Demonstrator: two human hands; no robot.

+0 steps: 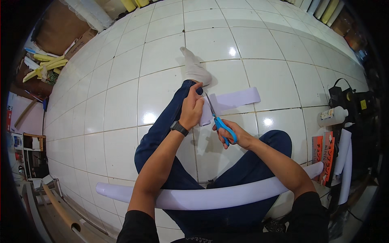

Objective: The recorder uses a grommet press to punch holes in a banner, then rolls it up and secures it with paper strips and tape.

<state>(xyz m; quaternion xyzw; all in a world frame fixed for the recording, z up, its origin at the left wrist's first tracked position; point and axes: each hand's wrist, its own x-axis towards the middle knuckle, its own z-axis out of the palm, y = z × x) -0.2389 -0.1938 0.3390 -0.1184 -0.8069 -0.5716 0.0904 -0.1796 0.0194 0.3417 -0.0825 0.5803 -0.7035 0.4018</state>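
Note:
With the fingers of my left hand (191, 108), which wears a dark watch, I pinch the edge of a pale lilac strip (236, 99) that looks like paper or vinyl. Part of the strip hangs folded down below that hand; the rest stretches right, above the tiles. My right hand (237, 135) grips blue-handled scissors (225, 128) whose blades point up and away across the strip, close to my left fingers. Whether the blades are parted is hard to make out. A long pale lilac roll (223, 197) lies across my lap, under my forearms.
My legs (156, 129) are bent on a white tiled floor (117, 97). On the right stand a white bottle (333, 116), a black tool case (356, 101), red boxes (323, 156) and more rolls (345, 170). Yellow and white offcuts (46, 65) are heaped at far left.

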